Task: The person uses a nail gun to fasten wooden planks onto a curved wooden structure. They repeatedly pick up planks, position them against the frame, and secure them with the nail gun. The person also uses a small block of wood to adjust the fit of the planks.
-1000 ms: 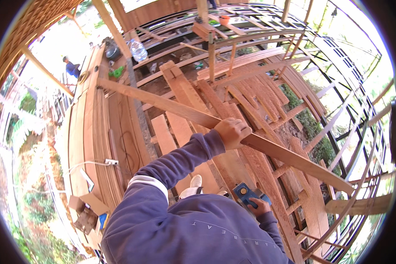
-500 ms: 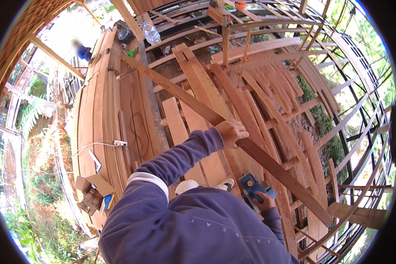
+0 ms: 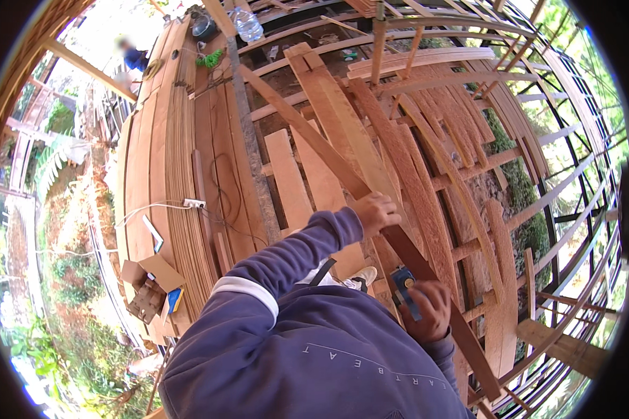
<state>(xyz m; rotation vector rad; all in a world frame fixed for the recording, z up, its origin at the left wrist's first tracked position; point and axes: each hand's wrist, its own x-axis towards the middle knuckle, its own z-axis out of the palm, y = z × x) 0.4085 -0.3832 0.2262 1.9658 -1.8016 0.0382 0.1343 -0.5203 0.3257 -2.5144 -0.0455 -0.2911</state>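
Note:
A long, narrow reddish-brown wooden board (image 3: 314, 146) runs slantwise from the far left to the near right. My left hand (image 3: 376, 212) is closed over its upper edge near the middle. Close to the board's near part, my right hand (image 3: 432, 307) has its fingers curled round the handle of a blue electric planer (image 3: 402, 281). The hand and sleeve hide part of the planer, and whether its sole touches the board I cannot tell. Below the held board lie wider planks (image 3: 339, 126).
Stacked long boards (image 3: 147, 167) lie at the left, with a white power strip (image 3: 194, 203) and an opened cardboard box (image 3: 150, 286) on them. A clear plastic bottle (image 3: 247, 25) stands far off. Another person (image 3: 131, 56) is at the far left. Wooden framing (image 3: 377, 45) rises ahead.
My right hand and the planer have come up closer to the board. The board's near end has shifted left and its far end right, my left hand still gripping it.

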